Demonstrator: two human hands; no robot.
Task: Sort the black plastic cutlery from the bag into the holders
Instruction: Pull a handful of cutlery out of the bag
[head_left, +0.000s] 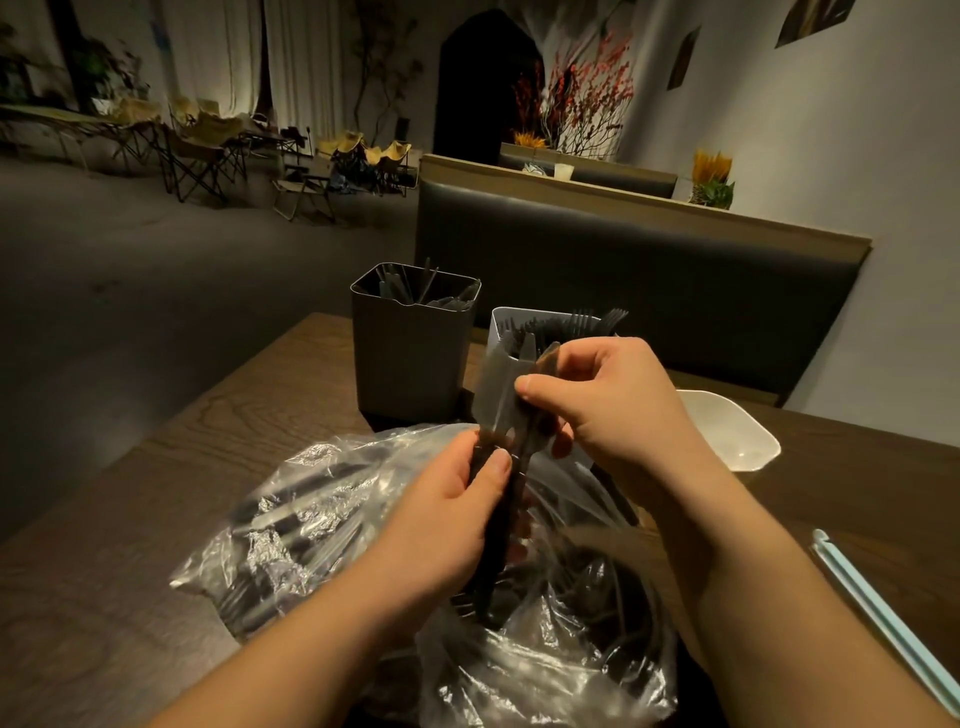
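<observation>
A clear plastic bag (322, 525) full of black cutlery lies on the wooden table in front of me. Above its mouth my left hand (447, 519) grips a bundle of black cutlery (506, 499) by the handles. My right hand (608, 400) pinches the upper ends of pieces in that bundle, near a knife tip (527, 349). Behind stand two holders: a dark grey holder (410, 353) with a few black pieces in it, and a white holder (501, 325) crowded with black forks (582, 322).
A white shallow dish (727, 431) sits at the right behind my right forearm. A pale blue strip (883, 618) lies at the table's right edge. A black padded bench back (623, 270) rises beyond the table (156, 493). Folding chairs stand far left.
</observation>
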